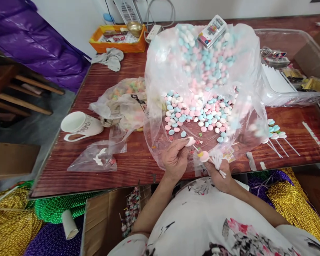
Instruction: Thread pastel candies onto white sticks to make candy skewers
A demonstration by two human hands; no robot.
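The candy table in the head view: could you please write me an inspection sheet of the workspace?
Surface: dark red wooden table, mostly covered.
Job's things: large clear bag of pink, blue and white candy discs; finished lollipops lying at its right.
Clutter: white mug on its side, small empty bags, grey cloth, orange tray, clear bin.
Grippers: left hand pinches a pink disc; right hand holds a bunch of white sticks, one topped with a candy.
Cables: white power strip and cords at the far edge.
Surroundings: purple sheet, gold and green bead strands, cardboard box.
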